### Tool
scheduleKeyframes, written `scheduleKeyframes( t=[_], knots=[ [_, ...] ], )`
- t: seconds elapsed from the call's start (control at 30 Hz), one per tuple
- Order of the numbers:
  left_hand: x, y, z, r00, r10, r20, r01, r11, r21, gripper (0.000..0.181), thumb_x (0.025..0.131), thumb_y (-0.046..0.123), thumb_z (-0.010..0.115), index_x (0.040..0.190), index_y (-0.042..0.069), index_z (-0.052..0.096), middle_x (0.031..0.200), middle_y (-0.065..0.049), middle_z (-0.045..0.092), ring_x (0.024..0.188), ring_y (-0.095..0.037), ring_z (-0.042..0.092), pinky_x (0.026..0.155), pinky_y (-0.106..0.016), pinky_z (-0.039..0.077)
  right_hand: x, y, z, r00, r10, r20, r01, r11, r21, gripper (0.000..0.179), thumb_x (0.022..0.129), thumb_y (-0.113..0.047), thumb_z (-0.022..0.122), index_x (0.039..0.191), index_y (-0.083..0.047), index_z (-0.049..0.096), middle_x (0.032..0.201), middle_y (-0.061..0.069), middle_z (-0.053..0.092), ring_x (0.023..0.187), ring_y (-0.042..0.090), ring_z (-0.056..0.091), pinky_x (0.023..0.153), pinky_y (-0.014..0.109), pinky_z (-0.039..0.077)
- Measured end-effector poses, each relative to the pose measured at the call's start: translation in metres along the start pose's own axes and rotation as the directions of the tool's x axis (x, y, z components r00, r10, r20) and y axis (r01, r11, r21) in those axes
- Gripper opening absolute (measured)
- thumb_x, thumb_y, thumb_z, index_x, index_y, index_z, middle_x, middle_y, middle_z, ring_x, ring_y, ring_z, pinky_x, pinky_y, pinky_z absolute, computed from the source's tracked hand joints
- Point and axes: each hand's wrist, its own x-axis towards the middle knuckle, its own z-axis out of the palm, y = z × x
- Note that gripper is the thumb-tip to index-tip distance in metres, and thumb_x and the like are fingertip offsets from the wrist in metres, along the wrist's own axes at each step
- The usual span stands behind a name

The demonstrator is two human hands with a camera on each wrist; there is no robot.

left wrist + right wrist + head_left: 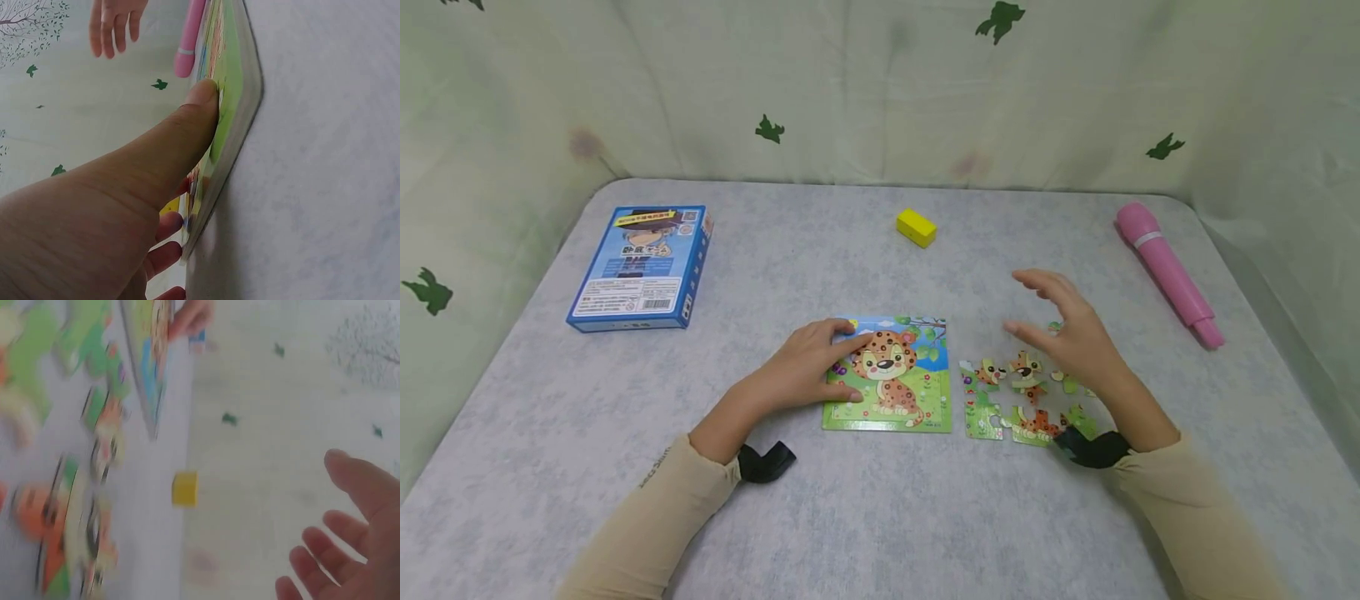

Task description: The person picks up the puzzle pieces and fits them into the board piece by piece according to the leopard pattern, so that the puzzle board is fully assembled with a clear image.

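My left hand [805, 367] rests on the left part of a square jigsaw puzzle [891, 375] with a cartoon leopard on grass. Its thumb [201, 97] presses on the puzzle's face near the front, while the other fingers spread across the left side and upper left corner. Just right of the board lie several loose jigsaw pieces [985, 414] with leopard and grass parts. Over these pieces hovers my right hand [1071, 333], fingers and thumb apart with nothing between them. The hand and wrist hide some of the pieces.
A blue card-game box [636, 267] lies at the back left. Toward the back middle sits a yellow block [916, 227]. A pink microphone-shaped object [1168, 271] lies at the back right. Behind the table hangs a pale curtain [880, 92] with green bird shapes.
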Motion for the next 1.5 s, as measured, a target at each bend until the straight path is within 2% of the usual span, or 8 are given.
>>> scheduleKeyframes(
  t=[0.2,0.4,0.6,0.77,0.93,1.23,1.33,1.5],
  knots=[
    [0.000,0.000,-0.001,1.000,0.005,-0.006,-0.005,1.000,-0.001,0.079,0.075,0.052,0.065,0.139,0.016,0.036,0.130,-0.014,0.037,0.119,-0.030,0.034,0.096,-0.048,0.026,-0.019,0.003,-0.026,0.994,0.088,-0.064,-0.091,0.995,-0.041,0.056,0.076,0.006,0.067,0.127,0.005,0.044,0.126,0.018,0.045,0.110,0.032,0.042,0.091,0.026,0.031],
    [0.001,0.001,-0.002,1.000,-0.005,0.011,0.005,1.000,-0.007,0.080,0.075,0.054,0.064,0.140,0.017,0.034,0.132,-0.014,0.036,0.121,-0.030,0.032,0.098,-0.048,0.024,-0.037,0.031,-0.031,0.978,0.202,-0.041,-0.201,0.979,0.025,0.049,0.081,0.002,0.063,0.126,0.006,0.044,0.126,0.021,0.044,0.112,0.014,0.041,0.088,0.017,0.031],
    [0.001,0.002,-0.003,0.999,-0.023,0.025,0.023,1.000,-0.019,0.080,0.076,0.053,0.063,0.141,0.018,0.033,0.133,-0.014,0.034,0.123,-0.031,0.029,0.099,-0.049,0.022,-0.047,0.068,-0.029,0.958,0.285,0.026,-0.285,0.958,0.015,0.050,0.085,-0.011,0.063,0.131,-0.003,0.043,0.129,0.017,0.044,0.114,0.023,0.041,0.090,0.030,0.033],
    [0.000,0.003,-0.003,0.999,-0.030,0.028,0.031,0.999,-0.027,0.079,0.076,0.053,0.064,0.141,0.019,0.033,0.133,-0.013,0.034,0.124,-0.031,0.028,0.100,-0.049,0.021,-0.052,0.076,-0.030,0.938,0.337,0.084,-0.336,0.941,-0.031,0.051,0.086,-0.020,0.062,0.131,-0.003,0.043,0.128,0.016,0.045,0.116,0.032,0.037,0.093,0.040,0.029],
    [0.000,0.004,-0.003,0.999,-0.032,0.026,0.033,0.999,-0.033,0.079,0.076,0.052,0.064,0.141,0.019,0.033,0.134,-0.012,0.033,0.124,-0.031,0.026,0.100,-0.049,0.019,-0.053,0.080,-0.033,0.924,0.350,0.157,-0.357,0.934,0.021,0.052,0.086,-0.021,0.063,0.130,-0.001,0.043,0.132,0.019,0.041,0.127,0.035,0.024,0.100,0.053,0.016],
    [0.000,0.003,-0.002,0.999,-0.039,0.027,0.040,0.998,-0.038,0.080,0.076,0.053,0.063,0.141,0.020,0.032,0.134,-0.012,0.033,0.125,-0.031,0.025,0.100,-0.049,0.018,-0.053,0.082,-0.040,0.898,0.370,0.238,-0.378,0.926,-0.013,0.047,0.088,-0.019,0.059,0.131,-0.005,0.044,0.136,0.016,0.037,0.128,0.033,0.022,0.099,0.055,0.016],
    [-0.001,0.003,-0.002,0.999,-0.043,0.028,0.044,0.998,-0.039,0.079,0.076,0.053,0.063,0.141,0.020,0.032,0.134,-0.012,0.033,0.125,-0.031,0.025,0.101,-0.049,0.018,-0.053,0.082,-0.041,0.906,0.347,0.241,-0.352,0.936,-0.024,0.045,0.089,-0.017,0.058,0.130,-0.004,0.045,0.135,0.018,0.037,0.126,0.036,0.025,0.098,0.055,0.018],
    [-0.001,0.002,-0.002,0.999,-0.046,0.028,0.047,0.998,-0.038,0.080,0.076,0.053,0.063,0.141,0.020,0.032,0.134,-0.012,0.033,0.125,-0.031,0.025,0.101,-0.049,0.018,-0.052,0.081,-0.037,0.940,0.278,0.197,-0.272,0.961,-0.056,0.041,0.087,-0.011,0.060,0.125,0.001,0.050,0.127,0.023,0.041,0.120,0.041,0.031,0.094,0.059,0.023]
  ],
)
